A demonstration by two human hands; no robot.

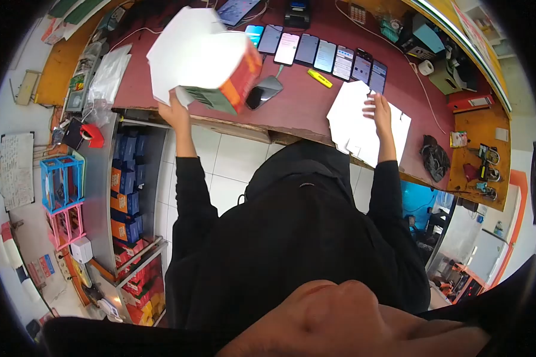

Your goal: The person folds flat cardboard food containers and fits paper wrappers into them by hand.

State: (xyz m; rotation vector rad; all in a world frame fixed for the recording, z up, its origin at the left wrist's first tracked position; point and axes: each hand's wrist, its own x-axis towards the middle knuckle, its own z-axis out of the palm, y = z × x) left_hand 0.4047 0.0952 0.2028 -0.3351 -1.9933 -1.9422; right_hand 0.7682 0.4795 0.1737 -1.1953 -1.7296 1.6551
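Note:
My left hand point(175, 113) grips the near left edge of a partly folded cardboard box point(202, 59), its thumb against the white inside. The box is tilted above the left part of the counter, with printed orange-red and green walls on its outer side. On the right, my right hand point(380, 113) lies over flat white die-cut cardboard point(354, 116), fingers stretched out and slightly apart. That cardboard reaches over the counter's front edge. Whether it is one sheet or a stack, I cannot tell.
A row of several smartphones point(324, 56) lies along the dark red counter point(298, 113). Nearer are a yellow highlighter point(320, 78) and a dark phone point(264, 92) on a cable. A black plastic bag point(435, 157) sits at right; boxed shelves point(125, 190) stand at left.

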